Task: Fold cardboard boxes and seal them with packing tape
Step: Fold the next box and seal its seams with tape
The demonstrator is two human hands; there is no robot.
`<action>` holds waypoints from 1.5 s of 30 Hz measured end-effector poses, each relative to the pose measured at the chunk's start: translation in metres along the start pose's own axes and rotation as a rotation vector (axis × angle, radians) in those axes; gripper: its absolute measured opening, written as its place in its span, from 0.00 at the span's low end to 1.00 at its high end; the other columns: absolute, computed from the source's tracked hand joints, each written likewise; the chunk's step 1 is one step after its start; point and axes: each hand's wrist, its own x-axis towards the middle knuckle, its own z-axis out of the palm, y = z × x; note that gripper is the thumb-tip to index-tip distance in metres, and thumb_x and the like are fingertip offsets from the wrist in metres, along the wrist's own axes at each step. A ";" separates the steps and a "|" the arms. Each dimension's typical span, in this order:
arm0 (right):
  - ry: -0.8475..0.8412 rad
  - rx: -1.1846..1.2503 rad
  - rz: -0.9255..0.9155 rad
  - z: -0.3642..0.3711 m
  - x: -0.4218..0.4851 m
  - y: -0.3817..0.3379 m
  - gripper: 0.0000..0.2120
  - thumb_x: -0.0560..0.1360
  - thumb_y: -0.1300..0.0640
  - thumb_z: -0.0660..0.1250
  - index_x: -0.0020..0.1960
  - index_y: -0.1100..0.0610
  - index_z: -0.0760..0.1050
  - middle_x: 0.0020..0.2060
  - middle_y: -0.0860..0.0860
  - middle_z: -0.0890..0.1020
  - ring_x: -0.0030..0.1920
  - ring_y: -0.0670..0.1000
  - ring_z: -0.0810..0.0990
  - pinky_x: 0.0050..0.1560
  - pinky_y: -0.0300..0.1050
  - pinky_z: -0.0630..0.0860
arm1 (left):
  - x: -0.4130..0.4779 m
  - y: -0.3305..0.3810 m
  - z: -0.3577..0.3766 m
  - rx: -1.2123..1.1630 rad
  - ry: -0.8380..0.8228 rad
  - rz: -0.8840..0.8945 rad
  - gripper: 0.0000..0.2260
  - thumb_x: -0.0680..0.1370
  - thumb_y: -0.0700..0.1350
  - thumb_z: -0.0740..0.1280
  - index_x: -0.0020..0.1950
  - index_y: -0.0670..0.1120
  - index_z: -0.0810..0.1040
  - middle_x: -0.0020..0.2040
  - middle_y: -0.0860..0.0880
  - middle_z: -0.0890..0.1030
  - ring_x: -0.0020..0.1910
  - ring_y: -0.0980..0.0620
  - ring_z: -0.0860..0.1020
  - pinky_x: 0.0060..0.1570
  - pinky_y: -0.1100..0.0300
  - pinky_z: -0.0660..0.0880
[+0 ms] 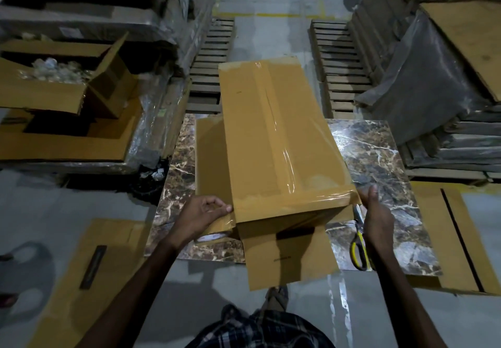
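A long cardboard box [260, 130] lies on a marble tile [379, 157], its top seam covered with clear tape. A fresh strip of tape [292, 198] runs across the box's near edge. My left hand [202, 212] grips the tape roll [214, 235] at the near left corner, with the tape still joined to the strip. My right hand [375, 217] is at the near right corner, thumb on the tape end. Yellow-handled scissors [359, 244] run along its palm side, blades pointing to the corner. A flap [287, 255] hangs open from the box's near end.
An open carton of small items [54, 84] stands at the left on wrapped stacks. Flat cardboard sheets lie on the floor at lower left [89, 266] and right [455, 233]. Wooden pallets [341, 62] and wrapped bundles [433, 76] line the aisle. My foot [273, 297] is near the flap.
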 end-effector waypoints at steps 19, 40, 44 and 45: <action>0.161 -0.726 -0.718 0.178 -0.137 -0.026 0.10 0.74 0.41 0.74 0.49 0.46 0.83 0.49 0.45 0.83 0.52 0.52 0.78 0.66 0.60 0.68 | 0.026 -0.034 -0.011 0.060 -0.149 -0.039 0.02 0.77 0.50 0.77 0.48 0.54 0.87 0.47 0.59 0.87 0.49 0.65 0.82 0.49 0.65 0.76; 0.470 -0.781 -0.783 0.206 -0.138 -0.001 0.10 0.74 0.45 0.77 0.45 0.51 0.82 0.49 0.49 0.83 0.56 0.57 0.80 0.71 0.67 0.64 | 0.016 -0.061 -0.004 0.047 -0.042 -0.063 0.36 0.63 0.80 0.70 0.56 0.53 0.87 0.55 0.54 0.87 0.56 0.57 0.83 0.54 0.57 0.82; 0.473 -0.784 -0.736 0.207 -0.137 -0.002 0.11 0.74 0.44 0.77 0.44 0.51 0.83 0.49 0.49 0.82 0.57 0.56 0.79 0.72 0.66 0.64 | 0.015 -0.057 -0.002 -0.058 -0.111 -0.009 0.25 0.71 0.65 0.77 0.62 0.52 0.86 0.60 0.55 0.85 0.61 0.58 0.81 0.55 0.68 0.75; 0.476 -0.789 -0.716 0.208 -0.138 -0.002 0.11 0.74 0.44 0.77 0.44 0.51 0.83 0.49 0.49 0.82 0.57 0.56 0.79 0.72 0.65 0.64 | 0.017 -0.057 -0.002 -0.061 -0.148 -0.017 0.23 0.73 0.62 0.77 0.64 0.52 0.85 0.62 0.55 0.84 0.62 0.58 0.80 0.56 0.68 0.75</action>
